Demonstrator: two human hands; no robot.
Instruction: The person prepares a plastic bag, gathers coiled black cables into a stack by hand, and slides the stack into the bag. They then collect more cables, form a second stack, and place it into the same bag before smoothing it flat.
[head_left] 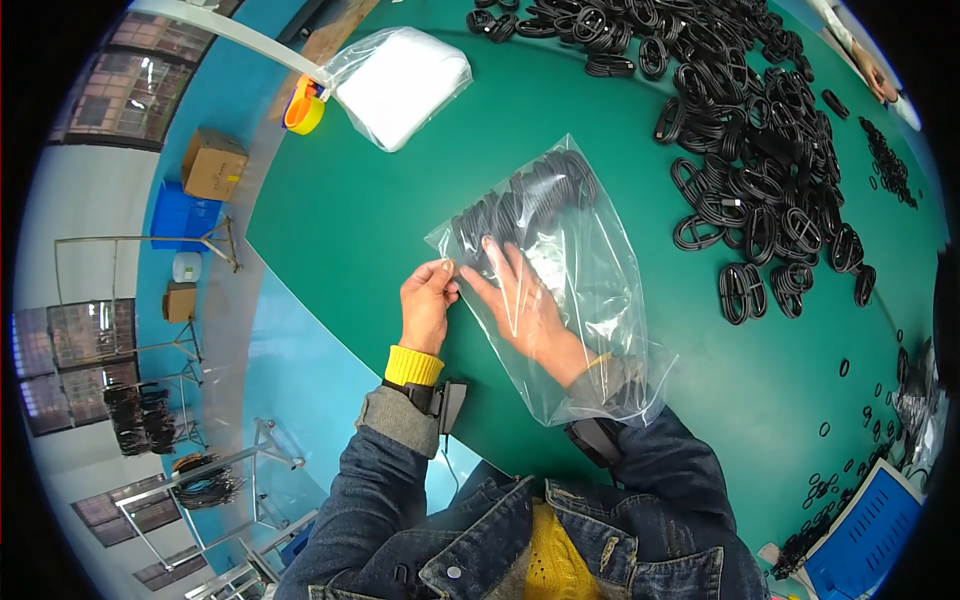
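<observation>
the right hand is held inside a clear plastic bag, the wrist wrapped by film at the bag's near end. its fingers are spread wide, and their tips are laid at the near side of a row of black coiled cables; whether any coil is gripped cannot be told. the bag's left corner is pinched between thumb and fingers by the left hand, just beside the row's left end. the row is lodged in the far end of the bag, slanting away to the right, beyond both hands. the bag is rested on a green table. farther off, a heap of black cables is spread to the right, and a white stack in clear film is set to the left.
</observation>
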